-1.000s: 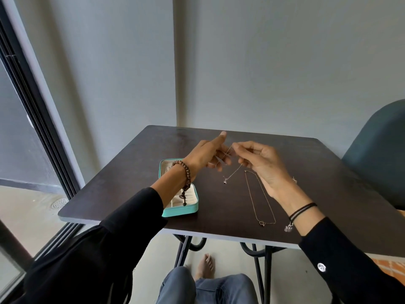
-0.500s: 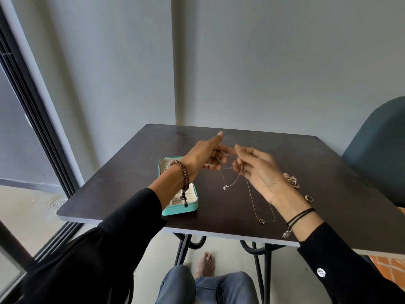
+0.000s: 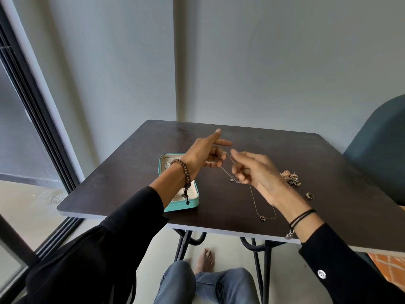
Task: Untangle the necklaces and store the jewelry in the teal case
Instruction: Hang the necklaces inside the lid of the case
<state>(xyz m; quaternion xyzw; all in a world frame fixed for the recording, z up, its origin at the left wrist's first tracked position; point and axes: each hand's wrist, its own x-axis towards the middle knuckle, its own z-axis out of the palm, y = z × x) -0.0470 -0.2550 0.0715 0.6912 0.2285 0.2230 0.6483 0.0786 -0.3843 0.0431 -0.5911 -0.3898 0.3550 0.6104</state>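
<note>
A thin silver necklace (image 3: 228, 170) with a small pendant hangs between my two hands above the dark table (image 3: 285, 154). My left hand (image 3: 203, 153) pinches its upper loop with the index finger stretched out. My right hand (image 3: 254, 172) holds the chain lower down, fingers curled. A second fine chain (image 3: 262, 207) with a small ring pendant trails on the table below my right hand. The open teal case (image 3: 182, 205) lies at the left, partly hidden by my left forearm.
A small heap of gold jewelry (image 3: 290, 177) and a single ring (image 3: 309, 195) lie on the table to the right of my right hand. A dark green chair (image 3: 377, 150) stands at the right. A window frame runs along the left.
My right hand has dropped lower and moved slightly right, uncovering the jewelry heap and the ring. The silver necklace's loop now hangs from my left fingers.
</note>
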